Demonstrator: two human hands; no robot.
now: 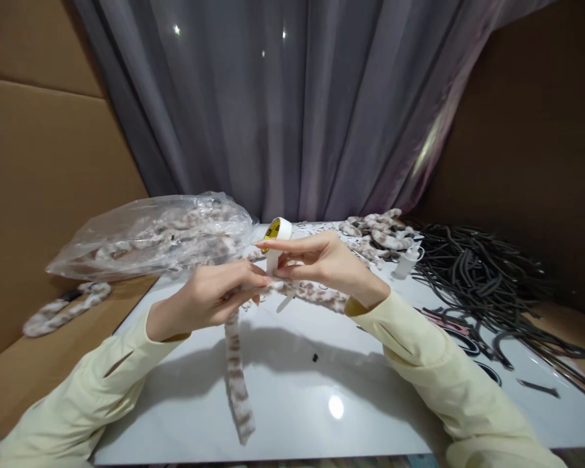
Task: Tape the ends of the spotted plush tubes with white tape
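Note:
My left hand (214,299) pinches a fuzzy leopard-print headband (236,370) near its top; one end hangs down toward the white table (292,403). My right hand (322,260) grips the same headband's other side and a strip of white tape (273,260) pulled from a small tape roll (279,230) standing just behind my fingers. Both hands meet above the middle of the table. Pale yellow sleeves cover my forearms.
A clear plastic bag (151,234) of more fuzzy headbands lies at back left, and one loose headband (63,309) on the brown surface. A pile of finished headbands (377,234) and a heap of bare black bands (487,279) lie at right. Grey curtain behind.

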